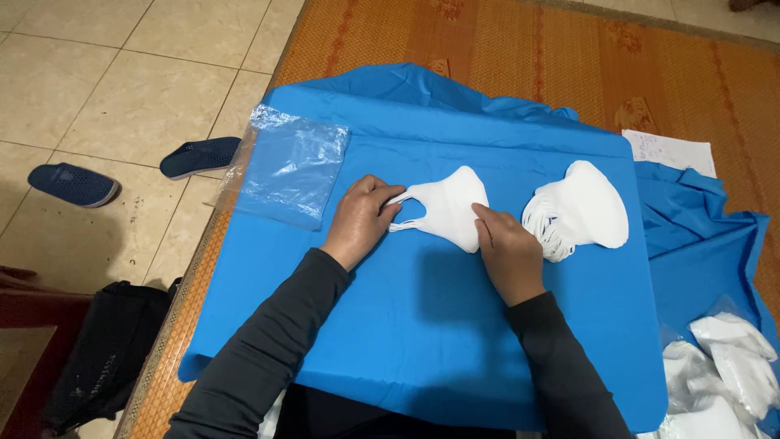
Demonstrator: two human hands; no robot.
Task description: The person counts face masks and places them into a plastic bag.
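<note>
sleeves: dark grey long sleeves come in from the bottom edge, one per arm, converging toward the middle of the blue sheet.
surface: flat board covered in bright blue cloth (422, 325), lying on an orange woven mat (504, 49); extra blue cloth bunched off the right side.
right hand (508, 256): palm down, fingers pressed together flat on the right lower edge of the white folded fabric face mask (451, 207); grip is a press, not a pinch, as far as visible.
left hand (357, 219): fingers curled, grip pinching the mask's white ear loops (402, 213) at its left end.
mask position: centre of the blue surface, between the two hands, lying flat.
mask axis: long axis runs roughly left-right, slightly tilted; loops point left toward the left hand, rounded peak points up and away from the person.
stack: pile of matching white masks (581, 207) just right of the right hand, near but apart from the held mask; loops hang toward the near side.
bag: clear plastic bag (288, 167) flat on the left far corner of the surface, overhanging the edge.
near right: crumpled clear bags with white contents (723, 366) off the surface.
far right: white paper sheet (670, 150) on the mat.
floor: beige tiles with two dark blue slippers (199, 154), left; black bag (106, 349) near left.
</note>
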